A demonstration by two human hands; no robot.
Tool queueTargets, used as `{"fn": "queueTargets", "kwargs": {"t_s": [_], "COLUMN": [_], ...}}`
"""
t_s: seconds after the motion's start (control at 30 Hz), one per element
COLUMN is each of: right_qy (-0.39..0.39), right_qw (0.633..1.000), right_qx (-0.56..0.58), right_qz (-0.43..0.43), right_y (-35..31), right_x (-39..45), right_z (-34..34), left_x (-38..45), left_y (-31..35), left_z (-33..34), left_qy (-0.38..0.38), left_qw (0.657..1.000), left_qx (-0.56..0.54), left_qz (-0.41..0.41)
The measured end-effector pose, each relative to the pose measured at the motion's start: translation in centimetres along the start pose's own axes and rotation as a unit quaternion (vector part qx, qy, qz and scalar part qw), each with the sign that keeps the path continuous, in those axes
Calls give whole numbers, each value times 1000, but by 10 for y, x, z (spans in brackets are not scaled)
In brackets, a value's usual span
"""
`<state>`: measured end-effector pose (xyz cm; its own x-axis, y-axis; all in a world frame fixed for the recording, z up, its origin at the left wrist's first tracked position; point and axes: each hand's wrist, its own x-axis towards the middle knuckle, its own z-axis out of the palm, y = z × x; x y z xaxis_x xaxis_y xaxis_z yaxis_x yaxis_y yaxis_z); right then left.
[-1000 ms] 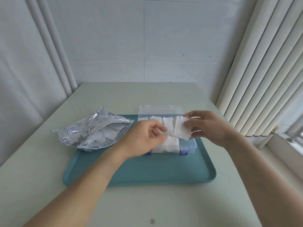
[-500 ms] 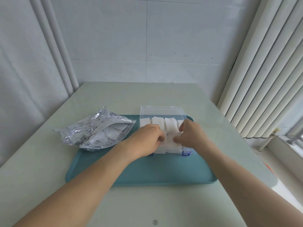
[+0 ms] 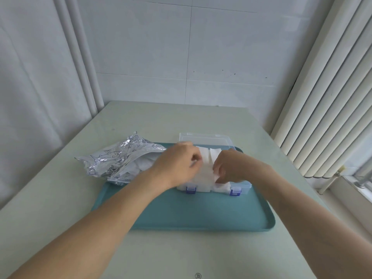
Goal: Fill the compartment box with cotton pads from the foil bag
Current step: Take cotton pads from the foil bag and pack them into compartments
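Right hand pinches a cotton pad over the compartment box; left hand curls beside it, seemingly gripping pads too. Box sits on the teal tray, foil bag lying open just left

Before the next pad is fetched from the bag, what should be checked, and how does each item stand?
1. Compartment box lid open: ok.
2. Foil bag mouth open, white pads visible inside: ok.
3. Box and bag both on the teal tray: ok.
4. Cotton pads seated level in the box: cannot tell, the hands cover them.
5. Left hand free to reach the bag: cannot tell, fingers curled over the pads.
6. Right hand released its pad: not ok, fingertips pinch one.
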<state>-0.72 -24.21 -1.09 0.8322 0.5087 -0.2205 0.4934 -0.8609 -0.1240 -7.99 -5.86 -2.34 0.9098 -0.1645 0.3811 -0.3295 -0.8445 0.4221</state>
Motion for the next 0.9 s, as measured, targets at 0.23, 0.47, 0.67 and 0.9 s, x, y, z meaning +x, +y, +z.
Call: {"fn": "queueTargets", "kwargs": {"t_s": [0.23,0.47,0.67,0.9], "right_qy": [267,-7,33,95], "right_qw": [939,989,997,989], "right_qx": [204,91,39,20], "right_qz": [-75,-117,-57,-116], "right_y": [-63,-164,-186,-183], "right_x": [-7,54,96,100], "right_z": [-33,28,46,42], "left_x": [-41,-53,-49,-43], "left_y": [-87,-140,-152,-159], "left_z": [-64,-74,-79,-68], "left_qy": [-30,-100,-96,-41], "left_qw": [950,936,931,925], "left_qx": [246,13,6,39], "left_qz": [-188,-338,-353,-375]}}
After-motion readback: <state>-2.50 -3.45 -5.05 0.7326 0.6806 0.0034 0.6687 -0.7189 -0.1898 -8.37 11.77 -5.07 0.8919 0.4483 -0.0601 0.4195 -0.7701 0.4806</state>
